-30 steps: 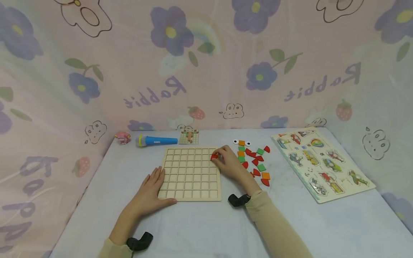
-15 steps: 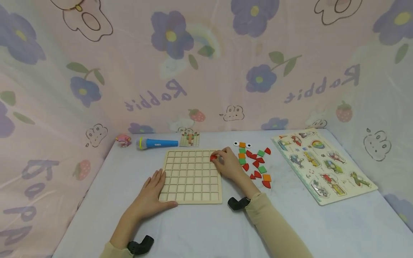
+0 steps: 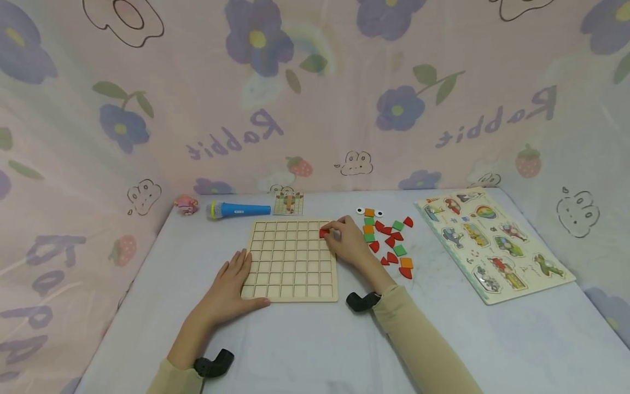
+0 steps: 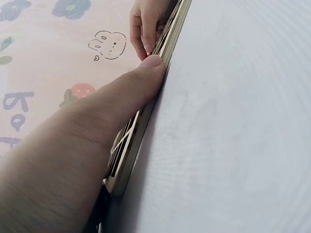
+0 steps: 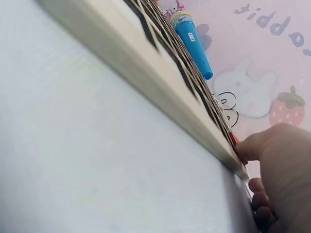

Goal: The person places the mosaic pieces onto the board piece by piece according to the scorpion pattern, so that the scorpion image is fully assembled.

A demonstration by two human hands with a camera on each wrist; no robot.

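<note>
A square wooden grid board (image 3: pixel 289 261) lies flat in front of me. My left hand (image 3: pixel 223 293) rests along its left side, fingers spread straight and thumb at the front edge; the left wrist view shows that thumb (image 4: pixel 131 90) against the board's side. At the board's far right corner my right hand (image 3: pixel 350 241) pinches a small red piece (image 3: pixel 323 233) between thumb and fingertips, over the corner cell. In the right wrist view the red piece (image 5: pixel 234 139) shows just past the thumb, mostly hidden by it.
Right of the board lie several red wedge pieces (image 3: pixel 406 272), green squares (image 3: pixel 399 250), orange squares (image 3: pixel 406 263) and two eye discs (image 3: pixel 360 210). Behind it are a pattern card (image 3: pixel 289 203), a blue toy microphone (image 3: pixel 241 209) and a pink figurine (image 3: pixel 186 205). A picture puzzle board (image 3: pixel 494 246) lies far right.
The head view has shifted slightly. The right hand stays at the corner cell, with the red piece now sitting more squarely over it. The left hand has kept its place.
</note>
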